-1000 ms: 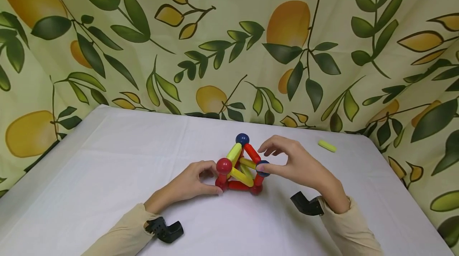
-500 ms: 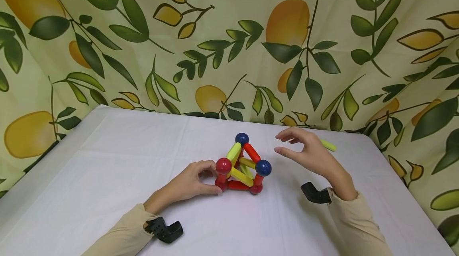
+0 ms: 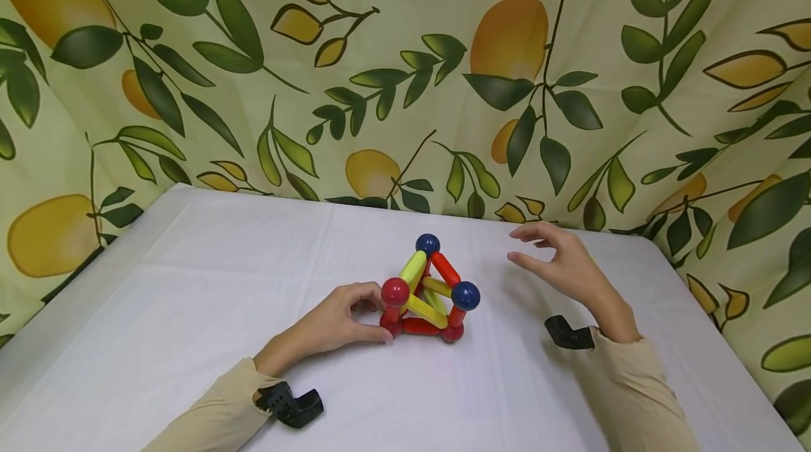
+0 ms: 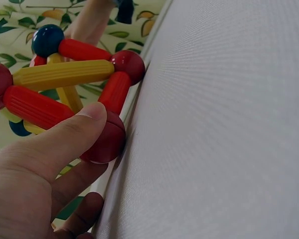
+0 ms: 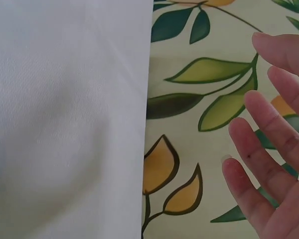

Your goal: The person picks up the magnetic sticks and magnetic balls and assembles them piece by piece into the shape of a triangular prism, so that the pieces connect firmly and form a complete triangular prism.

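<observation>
A magnetic ball-and-stick frame point(image 3: 426, 312) of red and yellow sticks stands on the white-covered table in the head view. Blue balls mark its top point(image 3: 427, 245) and right corner point(image 3: 465, 296). My left hand point(image 3: 342, 318) is at its left side. In the left wrist view, the thumb and fingers pinch the lower red ball point(image 4: 109, 142) at one corner, resting at the table surface. To the right of the frame, my right hand point(image 3: 564, 265) hovers apart from it, fingers relaxed and holding nothing. The right wrist view shows its spread fingers point(image 5: 261, 119).
A white cloth covers the table point(image 3: 209, 262). Behind it hangs a curtain point(image 3: 405, 86) printed with leaves and fruit. A black wrist mount point(image 3: 290, 404) sits on the left sleeve, another black mount point(image 3: 569, 334) on the right.
My right hand has let go of the blue ball at the right corner and moved away rightward. It now covers the loose yellow-green stick seen earlier. The left hand stays put.
</observation>
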Motion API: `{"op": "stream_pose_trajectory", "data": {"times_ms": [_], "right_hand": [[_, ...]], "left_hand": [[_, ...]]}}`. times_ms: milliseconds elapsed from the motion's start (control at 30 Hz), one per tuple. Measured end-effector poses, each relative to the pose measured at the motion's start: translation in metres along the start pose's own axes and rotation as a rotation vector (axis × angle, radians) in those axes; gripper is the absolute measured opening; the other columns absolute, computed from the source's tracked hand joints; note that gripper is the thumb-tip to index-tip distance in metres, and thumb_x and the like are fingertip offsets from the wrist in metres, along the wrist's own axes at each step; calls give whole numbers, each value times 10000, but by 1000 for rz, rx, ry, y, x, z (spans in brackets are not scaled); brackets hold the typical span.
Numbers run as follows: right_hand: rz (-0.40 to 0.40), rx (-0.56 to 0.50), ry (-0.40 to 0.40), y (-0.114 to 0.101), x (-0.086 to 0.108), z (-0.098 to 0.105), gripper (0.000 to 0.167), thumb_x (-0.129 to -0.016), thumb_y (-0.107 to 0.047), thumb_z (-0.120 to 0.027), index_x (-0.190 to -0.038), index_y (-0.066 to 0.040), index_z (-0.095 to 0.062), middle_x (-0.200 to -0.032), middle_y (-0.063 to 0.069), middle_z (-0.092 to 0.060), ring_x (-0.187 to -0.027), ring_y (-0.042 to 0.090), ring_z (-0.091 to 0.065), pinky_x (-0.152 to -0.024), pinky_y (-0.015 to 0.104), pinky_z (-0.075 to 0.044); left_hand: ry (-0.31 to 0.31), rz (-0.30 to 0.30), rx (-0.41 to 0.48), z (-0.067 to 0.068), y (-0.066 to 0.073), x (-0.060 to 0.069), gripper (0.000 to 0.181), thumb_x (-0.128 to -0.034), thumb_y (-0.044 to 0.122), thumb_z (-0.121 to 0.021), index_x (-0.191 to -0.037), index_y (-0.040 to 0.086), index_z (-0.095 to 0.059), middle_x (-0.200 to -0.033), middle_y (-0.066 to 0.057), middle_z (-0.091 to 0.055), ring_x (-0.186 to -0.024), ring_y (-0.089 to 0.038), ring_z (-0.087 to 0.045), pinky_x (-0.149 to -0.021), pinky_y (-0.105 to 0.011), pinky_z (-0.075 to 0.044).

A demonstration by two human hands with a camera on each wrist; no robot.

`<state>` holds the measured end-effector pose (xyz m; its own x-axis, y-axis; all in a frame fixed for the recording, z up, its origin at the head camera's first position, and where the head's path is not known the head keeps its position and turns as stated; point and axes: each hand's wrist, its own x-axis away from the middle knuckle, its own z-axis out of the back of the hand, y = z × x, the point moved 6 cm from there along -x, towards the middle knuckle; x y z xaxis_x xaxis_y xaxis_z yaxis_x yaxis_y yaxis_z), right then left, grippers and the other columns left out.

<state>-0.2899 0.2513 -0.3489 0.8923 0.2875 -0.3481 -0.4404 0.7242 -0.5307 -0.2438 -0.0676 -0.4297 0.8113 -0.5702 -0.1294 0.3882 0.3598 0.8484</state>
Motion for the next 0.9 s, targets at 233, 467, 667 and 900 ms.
{"op": "stream_pose_trajectory", "data": {"times_ms": [233, 467, 667, 900], "right_hand": [[-44, 20, 8, 16, 3, 6, 333, -873, -194, -766, -1150, -38, -667, -1145, 175, -692, -1093, 364, -618, -959, 445, -481], [-120, 39, -34, 36, 8, 12, 372, -893, -187, -740, -1188, 16, -641, -1203, 246, -651, -1138, 413, -566, -987, 598, -424], [-185, 67, -69, 58, 14, 13, 402, -913, -188, -710, -1231, 40, -615, -1292, 274, -594, -1203, 454, -522, -1010, 620, -395], [-295, 74, -94, 78, 20, 14, 439, -927, -209, -689, -1272, 41, -586, -1398, 308, -491, -1343, 512, -376, -1063, 675, -300]], "left_hand": [[1, -9, -2, 0, 1, 1, 321, -798, 281, -834, -1059, 215, -659, -1016, 66, -696, -1006, -140, -596, -925, -266, -489], [-2, 5, 3, -1, -1, 1, 328, -798, 286, -834, -1063, 212, -657, -1025, 62, -696, -1021, -151, -595, -940, -270, -484], [-4, 13, 4, 0, -1, 1, 317, -798, 289, -833, -1052, 214, -657, -1025, 72, -690, -1019, -140, -591, -941, -264, -482], [-1, 25, 1, 1, 1, 2, 311, -786, 272, -842, -1034, 261, -655, -1005, 124, -676, -1007, -108, -589, -934, -256, -483]]}}
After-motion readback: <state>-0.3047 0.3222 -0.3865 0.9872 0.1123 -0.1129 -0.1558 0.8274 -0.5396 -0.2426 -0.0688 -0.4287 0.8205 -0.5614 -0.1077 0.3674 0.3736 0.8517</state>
